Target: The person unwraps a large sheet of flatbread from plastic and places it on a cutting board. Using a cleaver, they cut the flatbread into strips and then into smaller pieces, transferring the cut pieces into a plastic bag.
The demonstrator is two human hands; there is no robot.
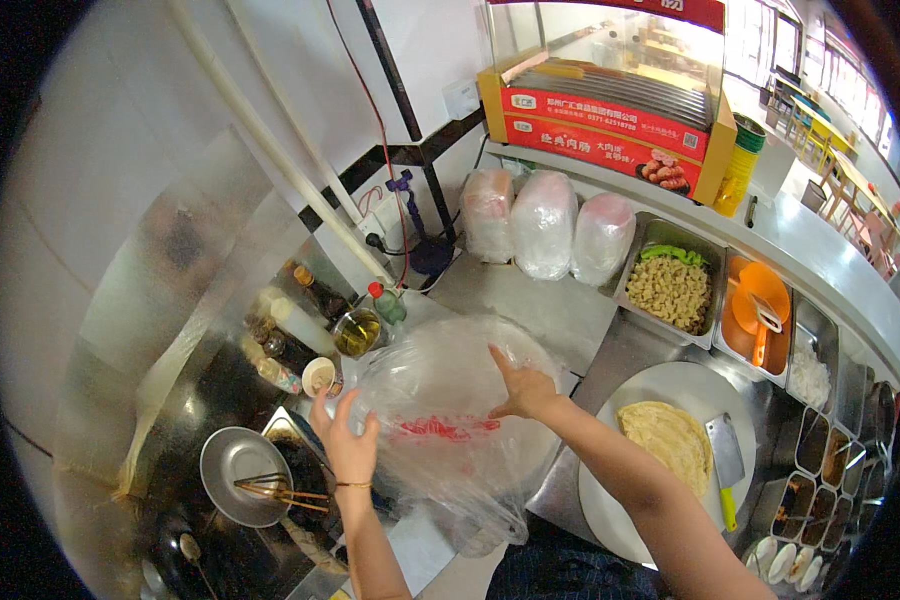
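A large clear plastic bag (450, 457) with red printing lies spread over a stack of pale, round, flat items (450, 367); what they are is blurred by the film. Over the bag's right side is my right hand (526, 388), thumb and fingers spread, holding nothing; whether it presses on the plastic I cannot tell. My left hand (347, 439) is raised at the left edge of the bag with curved, parted fingers and nothing between them. Just beyond its fingertips stands a small tub (319, 375) of pale powder.
To the right, a round white board (607, 487) bears folded flatbread (664, 442) and a green-handled cleaver (726, 454). Metal pans hold diced food (667, 292) and an orange ladle (762, 300). At left are a metal bowl (221, 469) with chopsticks, several bottles (319, 292) and an oil container (356, 341).
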